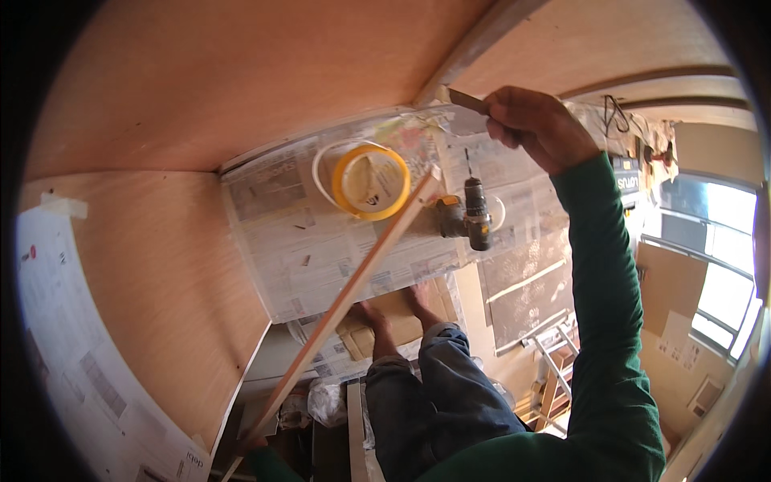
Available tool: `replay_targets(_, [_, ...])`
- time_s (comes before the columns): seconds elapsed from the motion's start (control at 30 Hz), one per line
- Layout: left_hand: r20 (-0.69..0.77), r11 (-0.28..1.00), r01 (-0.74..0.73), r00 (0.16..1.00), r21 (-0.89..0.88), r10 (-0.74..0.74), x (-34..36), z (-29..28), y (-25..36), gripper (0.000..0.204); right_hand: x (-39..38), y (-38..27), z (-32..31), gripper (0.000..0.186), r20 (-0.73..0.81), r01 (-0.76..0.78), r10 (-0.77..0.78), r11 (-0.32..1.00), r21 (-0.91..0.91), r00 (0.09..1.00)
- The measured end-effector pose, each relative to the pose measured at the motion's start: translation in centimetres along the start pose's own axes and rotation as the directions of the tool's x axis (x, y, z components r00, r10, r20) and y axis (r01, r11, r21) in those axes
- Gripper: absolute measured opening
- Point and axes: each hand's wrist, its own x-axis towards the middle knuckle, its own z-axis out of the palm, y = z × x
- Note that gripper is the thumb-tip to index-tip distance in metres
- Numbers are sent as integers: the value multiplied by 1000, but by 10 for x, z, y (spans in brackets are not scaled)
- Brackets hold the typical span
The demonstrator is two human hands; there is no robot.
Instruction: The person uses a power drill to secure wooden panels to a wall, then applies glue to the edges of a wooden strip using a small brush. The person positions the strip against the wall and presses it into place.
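My right hand [530, 120] is raised at the upper right, its fingers pinching a short, flat, dark strip [467, 101] that looks like a putty knife blade. The strip's pale tip is by the end of a wooden batten [482, 48] on the panel. At the lower left, my left hand [255, 443] is mostly hidden, closed around the low end of a long wooden strip [345, 301]. That strip slants up across the view, its far end between a yellow-rimmed bucket [372, 183] and a cordless drill [474, 210].
Paper sheets [269, 233] cover the surface under bucket and drill. Wooden panels [161, 273] stand left and ahead. Below, my bare feet stand on cardboard [401, 317]. A stepladder [554, 353] is right of my legs, and a bright window [719, 265] lies farther right.
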Motion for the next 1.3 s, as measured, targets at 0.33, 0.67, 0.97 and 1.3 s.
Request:
replay_targets(0.33, [321, -265, 185, 461, -946, -827, -92, -26, -41, 46, -5, 2, 143, 24, 87, -182, 162, 926, 331, 983])
replay_targets(0.67, [222, -164, 174, 405, -971, -887, -196, -141, -174, 52, -18, -4, 194, 17, 199, -251, 191, 904, 346, 961])
replay_targets(0.97, [-129, 134, -14, 388, -991, -913, -233, -279, -112, 51, -55, -4, 213, 22, 250, -338, 268, 891, 304, 930])
replay_targets(1.3, [-460, 391, 861, 217, -327, -861, -271, -279, -98, 81, -77, 32, 241, 27, 382, -434, 325, 867, 246, 865])
